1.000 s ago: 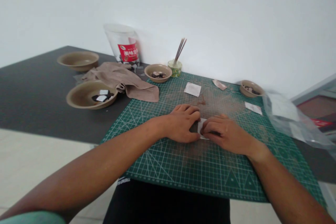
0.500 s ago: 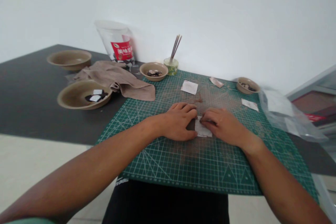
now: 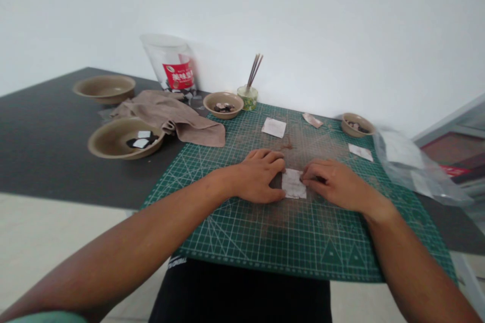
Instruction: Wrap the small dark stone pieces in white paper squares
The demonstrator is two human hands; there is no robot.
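A small whitish square of paper [image 3: 294, 184] with grey smudges lies flat on the green cutting mat [image 3: 242, 247]. My left hand [image 3: 261, 176] rests palm down at its left side, fingers spread, with thumb and forefinger at the left corners. At the right edge of the square, my right hand [image 3: 329, 181] is closed in a pinch; whatever the fingertips hold, if anything, is hidden. Brown dust covers the mat around both hands. Beyond them lies another white square [image 3: 274, 127] with a brownish rim.
Left of the mat are a brown cloth [image 3: 166, 116], a bowl with black and white pieces [image 3: 125, 154] and a clear tub [image 3: 168, 63]. Small bowls [image 3: 223, 113] and a cup of sticks [image 3: 248, 98] stand by the wall. A plastic bag [image 3: 413, 166] lies right.
My right hand has slid to the right, from over the paper square to its right edge, uncovering more of the square. The left hand has stayed in place.
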